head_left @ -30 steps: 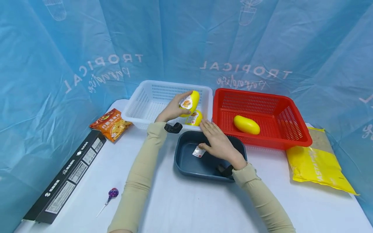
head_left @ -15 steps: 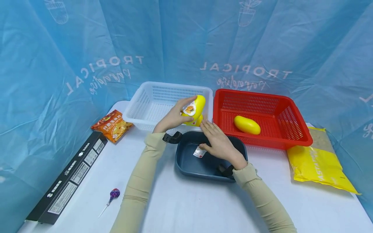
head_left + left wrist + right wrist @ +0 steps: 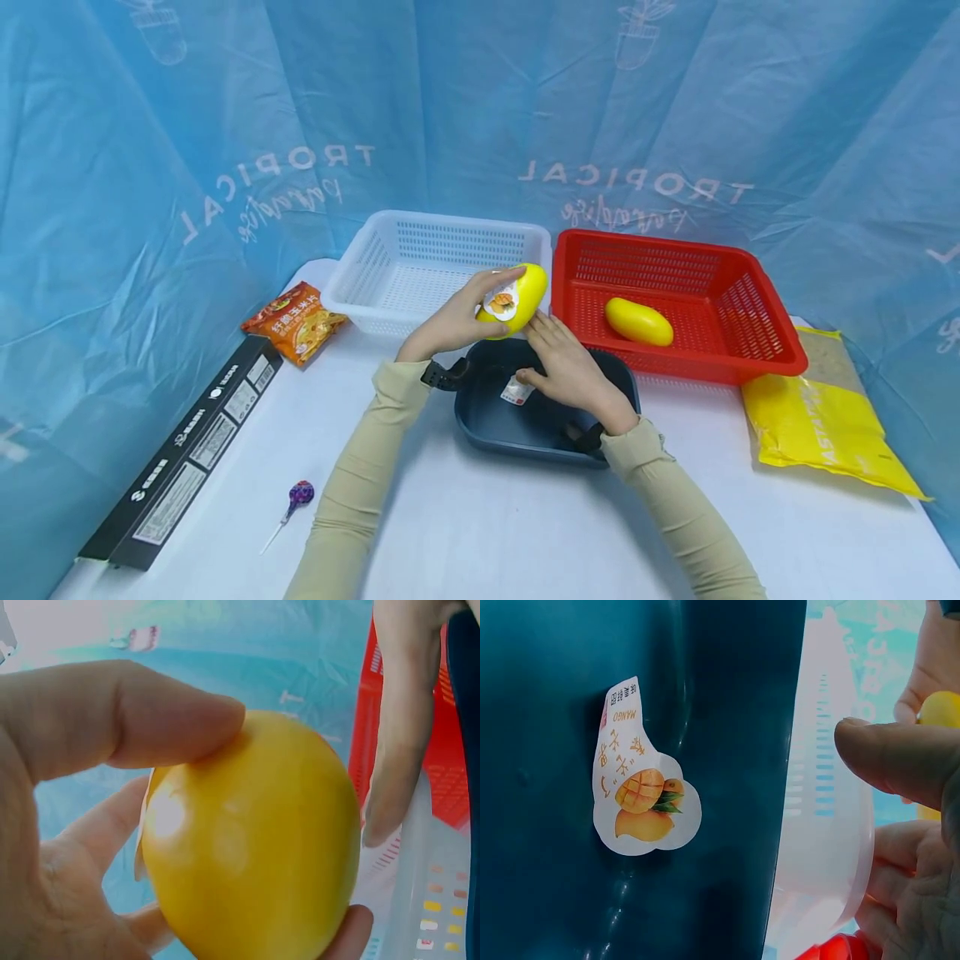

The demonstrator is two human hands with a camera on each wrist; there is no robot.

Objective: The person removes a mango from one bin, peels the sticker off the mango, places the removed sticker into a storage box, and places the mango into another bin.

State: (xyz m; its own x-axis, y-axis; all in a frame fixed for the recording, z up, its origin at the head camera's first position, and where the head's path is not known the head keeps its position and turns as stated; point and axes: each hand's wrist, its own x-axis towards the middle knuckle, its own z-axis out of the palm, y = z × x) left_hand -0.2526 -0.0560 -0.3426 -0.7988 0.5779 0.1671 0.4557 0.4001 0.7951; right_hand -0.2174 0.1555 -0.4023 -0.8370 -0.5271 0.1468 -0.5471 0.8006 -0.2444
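Observation:
My left hand [image 3: 452,325] holds a yellow mango [image 3: 532,290] above the front right corner of the white basket [image 3: 435,317]. A mango label [image 3: 500,303] shows on its side, and in the left wrist view this label's edge stands out from the fruit. My right hand [image 3: 573,377] reaches over the dark blue basin [image 3: 495,437], its fingers extended beside the mango near the baskets' edges. It grips nothing. Inside the basin lies a loose white mango label [image 3: 646,791], below my right thumb. The held mango blocks the front right corner of the white basket in the head view.
A red basket [image 3: 765,333] at the right holds another yellow mango [image 3: 639,322]. Left of the white basket lie an orange snack bag [image 3: 296,323], a long black box [image 3: 183,450] and a lollipop [image 3: 300,493]. A yellow bag [image 3: 825,425] lies at the far right.
My left hand has carried the mango right and toward me, out from over the white basket's inside to its front corner. The right hand has stayed nearly in place.

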